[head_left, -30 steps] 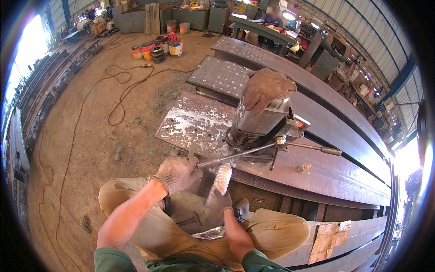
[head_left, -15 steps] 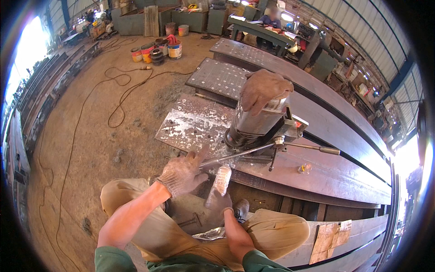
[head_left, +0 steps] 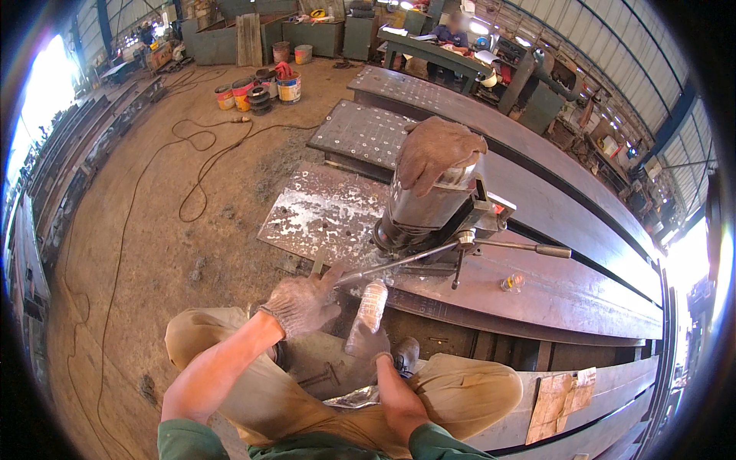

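Grey-gloved, the left hand (head_left: 299, 305) sits at the near end of the steel lever (head_left: 354, 275); its fingers, outstretched in the earlier frame, now draw in, though whether they clasp it I cannot tell. Beside it, the right hand (head_left: 369, 342) still grasps a clear bottle (head_left: 371, 303), near the foot of the upright machine (head_left: 428, 201).

Matt, coarse-knit cloth covers my left fingers (head_left: 333, 274); my right fingers (head_left: 368, 338) hold a bottle (head_left: 372, 305) of glossy, ridged plastic. The lever (head_left: 414, 257) is smooth, shiny metal, the machine body (head_left: 418, 202) glossy metal; the glove (head_left: 438, 149) over it is matt, leather or cloth, I cannot tell which. The metal beam (head_left: 529, 303) has a smooth sheen, its end rough with whitish patches. My trousers (head_left: 468, 392) are creased, matt cloth; the floor (head_left: 153, 261) looks rough and dusty.
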A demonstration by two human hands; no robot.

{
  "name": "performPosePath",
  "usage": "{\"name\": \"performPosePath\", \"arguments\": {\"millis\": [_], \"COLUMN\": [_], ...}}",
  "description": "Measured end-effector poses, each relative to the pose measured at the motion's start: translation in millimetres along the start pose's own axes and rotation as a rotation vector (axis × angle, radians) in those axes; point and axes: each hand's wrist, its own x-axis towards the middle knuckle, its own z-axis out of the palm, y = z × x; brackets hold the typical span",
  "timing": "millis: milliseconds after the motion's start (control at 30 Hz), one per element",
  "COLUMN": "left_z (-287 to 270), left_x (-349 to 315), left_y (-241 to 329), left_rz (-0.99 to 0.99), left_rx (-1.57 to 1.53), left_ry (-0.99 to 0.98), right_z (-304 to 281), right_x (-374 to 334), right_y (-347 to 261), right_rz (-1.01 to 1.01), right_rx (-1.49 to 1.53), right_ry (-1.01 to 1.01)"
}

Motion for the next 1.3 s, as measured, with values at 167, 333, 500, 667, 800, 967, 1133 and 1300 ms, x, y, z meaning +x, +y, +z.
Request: {"name": "performPosePath", "arguments": {"millis": [167,333,500,667,800,967,1133,1300], "left_z": [8.7,5.7,8.3,0.8,3.5,7.4,4.8,-2.6], "left_x": [-1.6,0.8,-5.7,-1.6,-6.6,-3.6,-4.5,-3.8], "left_y": [-8.1,-6.0,-11.4,-2.2,-5.4,-6.4,-6.3,-1.5], "left_rz": [0.003,0.034,-0.016,0.013,-0.001,-0.001,-0.004,-0.001], "left_rx": [-0.018,-0.021,-0.029,-0.027,-0.008,-0.002,0.008,0.022], "left_ry": [0.025,0.031,0.005,0.013,0.027,0.026,0.001,-0.038], "right_z": [4.7,8.5,10.7,-3.7,-13.9,-23.6,-27.6,-27.4], "right_x": [-4.4,8.2,-7.8,-2.9,-21.1,-29.5,-33.9,-25.6], "right_y": [0.6,15.4,-4.2,-6.9,-39.6,-49.1,-55.4,-48.4], "right_rz": [-0.043,-0.067,-0.034,-0.006,0.025,0.016,0.062,0.116], "right_rx": [-0.029,-0.022,-0.051,-0.015,-0.189,-0.184,-0.177,-0.100], "right_ry": [0.005,0.036,0.022,0.006,-0.037,-0.012,-0.034,-0.105]}}
